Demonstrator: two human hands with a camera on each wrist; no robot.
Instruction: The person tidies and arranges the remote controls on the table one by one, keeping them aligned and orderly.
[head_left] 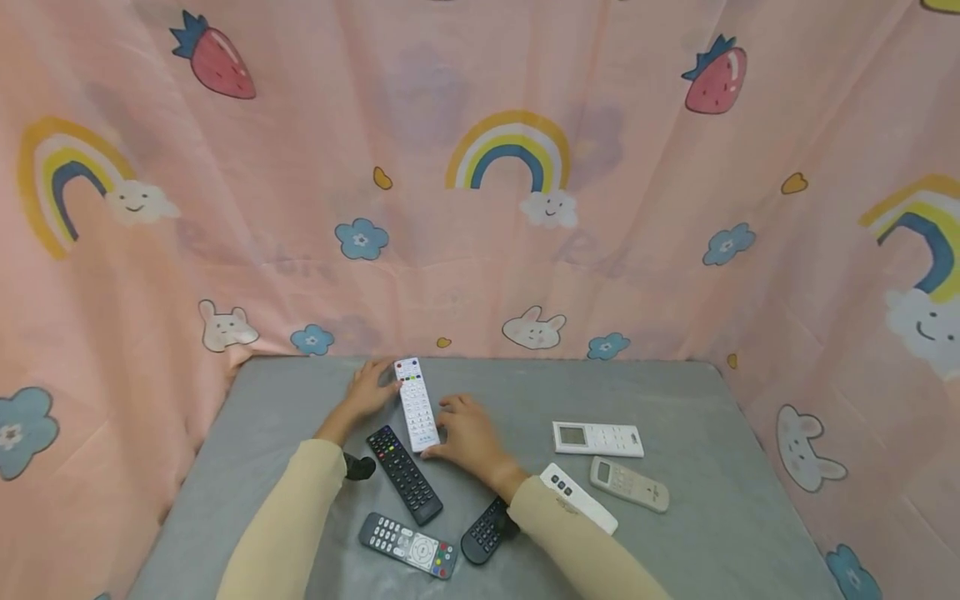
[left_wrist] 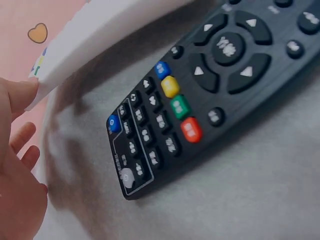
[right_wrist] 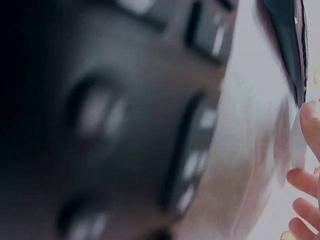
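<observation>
Hands at both ends of white remote (head_left: 417, 404): left hand (head_left: 370, 388) touching its far end with straight fingers, fingertip (left_wrist: 22, 92) against the corner in the left wrist view; right hand (head_left: 467, 433) resting at its near end, thumb by the near corner, fingers relaxed, clamped on nothing as far as could be told. Lay on grey worktop (head_left: 675, 400), left of centre, long axis running near to far, slightly tilted, far end close to the pink curtain (head_left: 480, 167). Both hands equally close, one per end. Crowded on the near-left side by black remote (head_left: 403, 473), just beside and almost parallel. Nearer still, dark grey remote with coloured buttons (head_left: 408, 545) and a second black remote (head_left: 487, 530) partly under the right sleeve. Well apart to the right: white display remote (head_left: 597, 438), beige remote (head_left: 628, 483), slim white remote (head_left: 578, 497). Right wrist view blurred, showing only dark buttons up close.
</observation>
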